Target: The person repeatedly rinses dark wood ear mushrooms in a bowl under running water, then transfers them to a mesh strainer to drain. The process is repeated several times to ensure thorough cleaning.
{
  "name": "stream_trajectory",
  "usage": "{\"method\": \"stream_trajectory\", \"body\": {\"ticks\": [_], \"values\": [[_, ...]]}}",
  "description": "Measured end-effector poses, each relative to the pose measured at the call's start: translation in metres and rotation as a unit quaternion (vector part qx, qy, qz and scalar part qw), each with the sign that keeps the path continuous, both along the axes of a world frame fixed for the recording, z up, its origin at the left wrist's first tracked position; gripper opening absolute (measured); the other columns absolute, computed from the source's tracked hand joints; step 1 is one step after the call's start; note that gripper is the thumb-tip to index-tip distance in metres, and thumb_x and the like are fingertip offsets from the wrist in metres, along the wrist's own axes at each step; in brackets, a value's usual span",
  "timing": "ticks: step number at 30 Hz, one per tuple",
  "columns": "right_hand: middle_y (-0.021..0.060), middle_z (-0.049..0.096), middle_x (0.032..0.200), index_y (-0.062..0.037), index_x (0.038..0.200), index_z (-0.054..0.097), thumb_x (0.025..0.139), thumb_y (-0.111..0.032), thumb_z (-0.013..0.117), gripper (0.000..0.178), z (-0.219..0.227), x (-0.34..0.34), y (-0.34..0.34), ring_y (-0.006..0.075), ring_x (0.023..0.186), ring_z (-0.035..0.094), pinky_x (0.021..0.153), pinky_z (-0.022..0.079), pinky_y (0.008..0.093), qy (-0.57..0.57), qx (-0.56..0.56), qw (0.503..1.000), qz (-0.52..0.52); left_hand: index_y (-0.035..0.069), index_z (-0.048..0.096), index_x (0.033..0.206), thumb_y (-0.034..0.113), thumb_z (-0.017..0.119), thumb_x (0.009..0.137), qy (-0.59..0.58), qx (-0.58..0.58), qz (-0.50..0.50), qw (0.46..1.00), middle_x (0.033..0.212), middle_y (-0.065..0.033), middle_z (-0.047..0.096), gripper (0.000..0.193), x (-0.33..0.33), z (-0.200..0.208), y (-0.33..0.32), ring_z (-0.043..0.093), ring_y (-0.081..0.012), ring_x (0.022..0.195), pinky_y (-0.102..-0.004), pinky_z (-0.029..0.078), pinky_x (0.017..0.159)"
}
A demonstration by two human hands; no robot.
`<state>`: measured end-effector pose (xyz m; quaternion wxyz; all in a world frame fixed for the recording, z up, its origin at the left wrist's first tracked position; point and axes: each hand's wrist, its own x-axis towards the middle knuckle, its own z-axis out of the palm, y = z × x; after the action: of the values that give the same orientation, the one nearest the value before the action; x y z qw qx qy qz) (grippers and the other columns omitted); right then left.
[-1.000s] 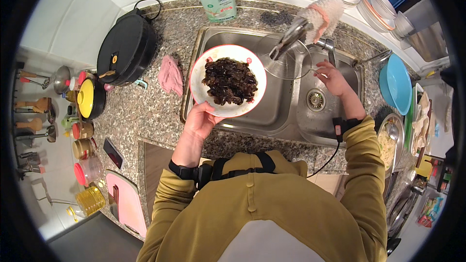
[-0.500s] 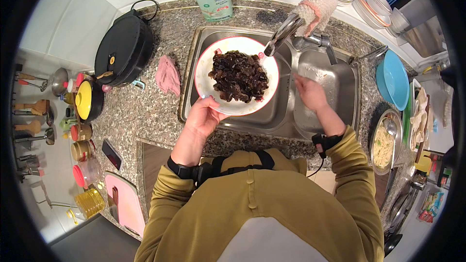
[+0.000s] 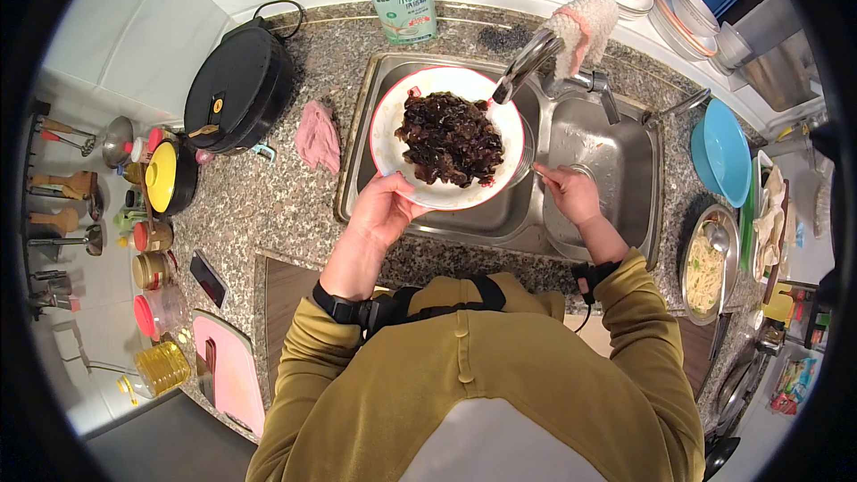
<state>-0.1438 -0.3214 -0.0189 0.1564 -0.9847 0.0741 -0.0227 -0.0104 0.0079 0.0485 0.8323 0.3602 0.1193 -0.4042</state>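
A white plate with a red rim (image 3: 390,173) is tilted over the left sink basin, and my left hand (image 3: 385,212) grips its near edge with the thumb on top. Dark wet wood ear fungus (image 3: 451,141) lies heaped in the middle of it. My right hand (image 3: 571,195) is just right of the plate, above the divider between the basins, its fingers pinched at the edge of a ridged metal piece (image 3: 527,161). The plate partly hides that piece, so its kind is unclear. Over the plate's right rim hangs the metal faucet (image 3: 527,64), with no water visible.
Right of the double sink (image 3: 644,214) are a blue basin (image 3: 721,152) and a metal bowl of pale shreds (image 3: 705,270). A pink cloth (image 3: 318,136), black appliance (image 3: 239,89) and phone (image 3: 208,282) lie left. Behind stands a green bottle (image 3: 400,0).
My right hand has moved down and slightly right, its fingers now at the ridged metal piece beside the plate. The view has shifted slightly; my left hand still holds the plate.
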Motion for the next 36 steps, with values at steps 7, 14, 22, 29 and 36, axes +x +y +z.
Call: {"method": "stream_trajectory", "body": {"ticks": [7,14,22,29,36], "values": [[0.0075,0.064,0.083,-0.0277,0.115,0.068,0.09,-0.021,0.06,0.028,0.026,-0.003,0.006,0.0307,0.072,0.064,0.064,0.053,0.0425,-0.027,0.023,0.999,0.004,-0.002,0.049,0.121,-0.002,0.05,0.08,0.026,-0.01,0.002,1.0,0.113,-0.0159,0.062,0.042,-0.002,-0.016,-0.009,0.065,-0.0325,0.102,-0.0496,0.055,0.091],[0.0057,0.064,0.081,-0.0283,0.113,0.069,0.089,-0.022,0.061,0.026,0.044,-0.011,0.022,0.0299,0.068,0.064,0.06,0.053,0.0421,-0.04,-0.004,0.999,-0.034,-0.004,0.045,0.126,-0.001,0.05,0.077,0.013,-0.014,0.006,1.0,0.118,-0.0204,0.06,0.049,0.005,-0.015,-0.02,0.063,-0.0353,0.107,-0.0504,0.053,0.094],[0.005,0.064,0.079,-0.0285,0.111,0.07,0.089,-0.025,0.062,0.024,0.045,-0.024,0.022,0.0293,0.068,0.064,0.059,0.054,0.0412,-0.04,-0.002,0.998,-0.055,-0.005,0.039,0.132,-0.003,0.048,0.077,0.024,-0.007,0.023,0.999,0.126,-0.0216,0.056,0.056,0.016,-0.001,-0.022,0.059,-0.0376,0.114,-0.0516,0.052,0.098],[0.0089,0.067,0.085,-0.0168,0.114,0.068,0.089,-0.015,0.065,0.026,0.08,-0.1,-0.006,0.0279,0.069,0.065,0.061,0.052,0.036,-0.129,0.099,0.974,-0.157,-0.006,0.039,0.13,-0.004,0.047,0.077,0.027,-0.004,0.03,0.999,0.126,-0.0222,0.055,0.054,0.019,-0.009,-0.017,0.059,-0.039,0.115,-0.0532,0.051,0.099],[0.0193,0.069,0.088,-0.0033,0.111,0.065,0.091,-0.017,0.063,0.025,0.009,-0.135,-0.051,0.0324,0.08,0.068,0.072,0.052,0.0379,-0.038,0.186,0.925,-0.329,-0.006,0.041,0.127,-0.006,0.049,0.076,0.047,0.01,0.021,0.999,0.121,-0.0215,0.057,0.052,0.016,-0.027,-0.027,0.06,-0.0373,0.112,-0.0546,0.05,0.099]]}}
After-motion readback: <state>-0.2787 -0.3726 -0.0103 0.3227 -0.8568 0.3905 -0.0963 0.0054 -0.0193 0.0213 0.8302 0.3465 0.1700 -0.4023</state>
